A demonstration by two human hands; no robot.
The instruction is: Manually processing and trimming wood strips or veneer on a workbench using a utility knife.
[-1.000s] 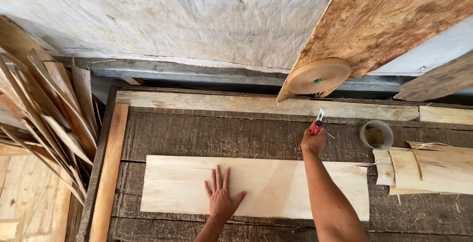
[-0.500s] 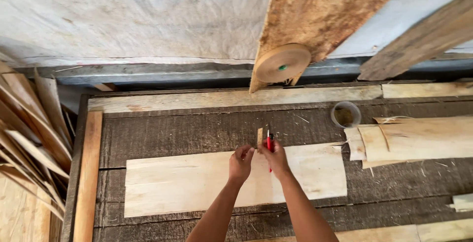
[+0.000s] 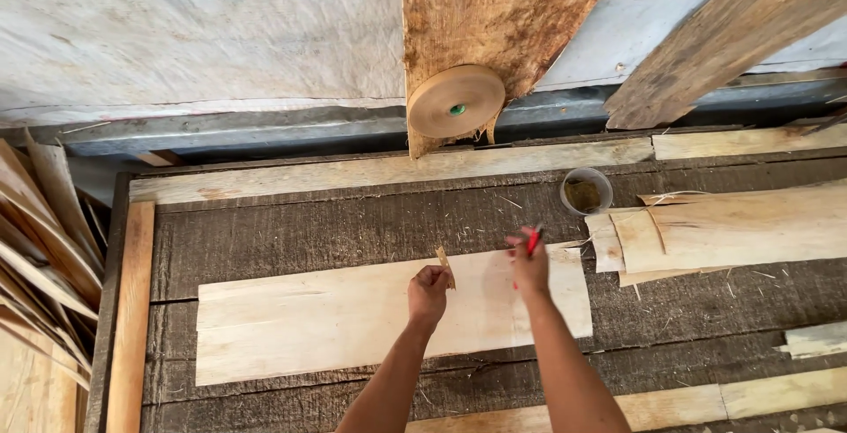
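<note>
A long pale veneer sheet (image 3: 309, 318) lies flat on the dark wooden table (image 3: 353, 221). My left hand (image 3: 428, 294) is over the sheet's upper edge near the middle and pinches a short strip of brown tape (image 3: 445, 265), held upright. To the right of it, my right hand (image 3: 529, 267) grips a small red-handled tool (image 3: 533, 239) above the sheet's upper right part. A round roll of brown tape (image 3: 455, 100) hangs on a rough board at the back, above both hands.
A small round cup (image 3: 586, 191) stands on the table right of my hands. A stack of veneer sheets (image 3: 732, 226) lies at the right. More veneer strips (image 3: 44, 248) lean at the left. Wooden battens (image 3: 131, 309) frame the table.
My hands, close together half a second ago, have moved apart. The left hand, flat on the sheet a second ago, now holds a short tape strip. The view has shifted right.
</note>
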